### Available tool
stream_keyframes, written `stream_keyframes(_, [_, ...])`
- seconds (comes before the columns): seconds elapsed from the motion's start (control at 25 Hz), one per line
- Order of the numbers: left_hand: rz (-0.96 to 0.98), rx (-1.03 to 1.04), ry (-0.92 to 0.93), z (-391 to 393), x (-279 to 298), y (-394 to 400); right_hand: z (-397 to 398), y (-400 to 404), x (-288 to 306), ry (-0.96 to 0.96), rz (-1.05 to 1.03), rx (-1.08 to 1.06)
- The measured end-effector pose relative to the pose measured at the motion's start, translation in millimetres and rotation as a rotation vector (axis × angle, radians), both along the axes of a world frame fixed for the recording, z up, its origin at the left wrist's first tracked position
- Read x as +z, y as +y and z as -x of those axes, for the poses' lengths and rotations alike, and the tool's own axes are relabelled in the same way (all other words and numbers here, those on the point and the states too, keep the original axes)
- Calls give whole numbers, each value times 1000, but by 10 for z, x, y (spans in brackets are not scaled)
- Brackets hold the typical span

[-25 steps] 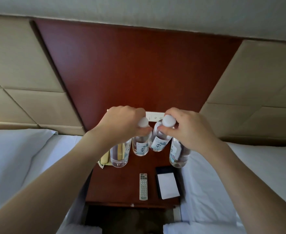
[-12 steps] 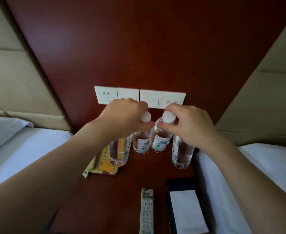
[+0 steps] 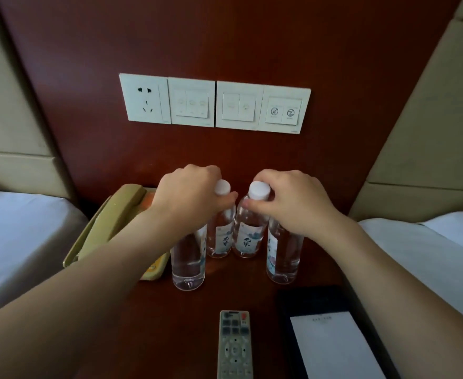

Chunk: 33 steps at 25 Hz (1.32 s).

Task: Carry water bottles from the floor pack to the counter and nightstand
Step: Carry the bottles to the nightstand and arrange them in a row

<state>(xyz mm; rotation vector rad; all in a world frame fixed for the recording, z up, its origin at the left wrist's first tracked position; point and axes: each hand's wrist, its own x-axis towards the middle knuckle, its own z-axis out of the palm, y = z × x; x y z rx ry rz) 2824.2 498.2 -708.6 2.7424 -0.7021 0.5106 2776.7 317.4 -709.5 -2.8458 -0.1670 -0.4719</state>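
Note:
Several clear water bottles with white caps hang over the dark wooden nightstand (image 3: 252,296). My left hand (image 3: 189,195) grips two by the necks: a near bottle (image 3: 188,263) and a farther one (image 3: 220,236). My right hand (image 3: 293,201) grips two more: an inner bottle (image 3: 248,236) and an outer one (image 3: 282,255). All are upright, bases at or just above the nightstand top; contact cannot be told. The two inner bottles nearly touch.
A beige telephone (image 3: 110,225) sits on the nightstand's left, touching the near left bottle's side. A grey remote (image 3: 235,346) and a black folder with a white notepad (image 3: 331,348) lie in front. Wall switches (image 3: 214,103) are above. White beds flank both sides.
My view has come closer and lower toward the nightstand. Both hands have lowered the bottles down to the nightstand top, beside the telephone.

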Motion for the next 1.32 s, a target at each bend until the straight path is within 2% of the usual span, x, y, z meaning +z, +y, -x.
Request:
stream_keyframes(0.12, [11, -9, -43, 8, -66, -3, 36, -8, -61, -78, -10, -26])
stream_keyframes(0.36, [-50, -24, -11, -13, -22, 15, 112, -42, -77, -65, 43, -94])
stream_keyframes(0.6, [18, -13, -154, 53, -127, 92, 164, -120, -246, -196, -51, -170])
stream_keyframes(0.72, [145, -12, -233, 136, -196, 144, 262, -135, -361, -235, -207, -180])
stream_keyframes(0.88, [302, 42, -264, 292, -488, 281, 494, -173, -653, -220, -663, -231])
stream_keyframes(0.96, [444, 97, -207, 436, -729, 341, 586, -199, -829, -60, -850, -249])
stream_keyframes(1.08, [658, 140, -16, 643, -1150, 439, 630, -281, -1048, 101, -804, -224])
stream_keyframes(1.2, [694, 136, 105, 734, -1519, 502, 568, -403, -1092, 152, -802, -201])
stream_keyframes(1.32, [726, 152, 126, 766, -1690, 517, 414, -625, -1091, 153, -807, -225])
